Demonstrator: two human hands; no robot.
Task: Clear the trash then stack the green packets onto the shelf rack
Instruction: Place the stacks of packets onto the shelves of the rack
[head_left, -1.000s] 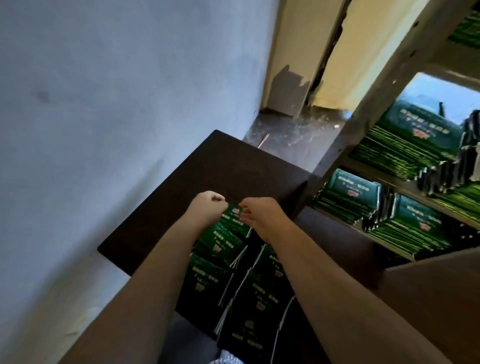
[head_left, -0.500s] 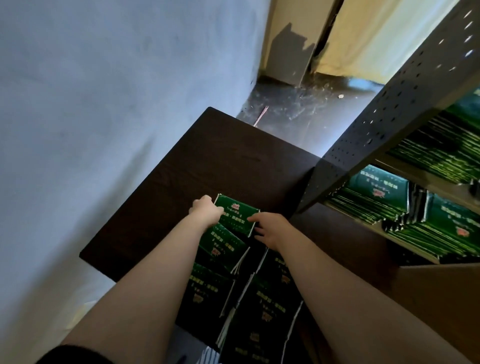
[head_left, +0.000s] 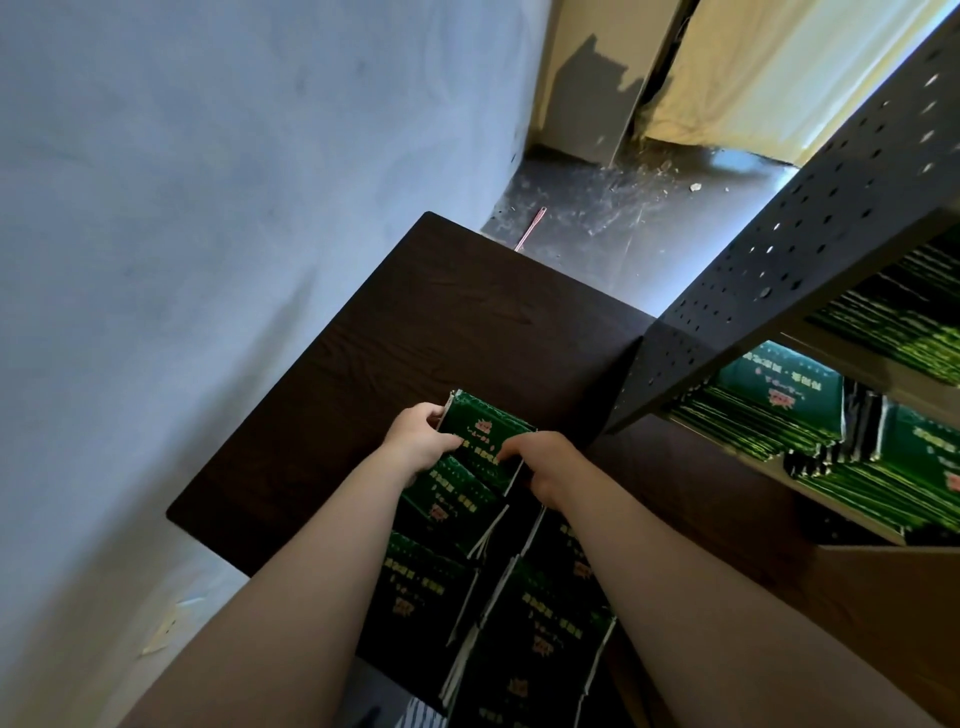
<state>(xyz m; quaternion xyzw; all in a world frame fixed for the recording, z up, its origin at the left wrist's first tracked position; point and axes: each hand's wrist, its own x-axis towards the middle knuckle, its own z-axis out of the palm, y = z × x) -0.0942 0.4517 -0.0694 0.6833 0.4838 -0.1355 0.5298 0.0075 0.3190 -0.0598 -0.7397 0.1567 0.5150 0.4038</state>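
The left hand curls its fingers round the left edge of the top packet, thumb and fingertips pinching the flat pouch at its side. The right hand grips the same packet from the near right, its fingers bent down over the edge so that the tips are hidden. The pouch is a glossy dark green rectangle with pale lettering, a small red mark and a thin light seam along its rim. It sits at the far end of the green packets, which lie overlapping like shingles in two rows running back toward the person, their white edges showing between the layers.

The rows rest on a table of dark brown wood with a visible grain, square-cornered and matte. Just to its right stands the shelf rack, whose upright is dark sheet metal punched with regular round holes. On its shelves the shelved packets lie in flat piles, their stacked edges reading as fine green stripes.

Left of the table rises a smooth, pale blue wall. Beyond the table the floor is dark, scuffed and littered with small crumbs, and a thin red stick lies on it near the table's far corner. A cream cloth hangs at the far side.
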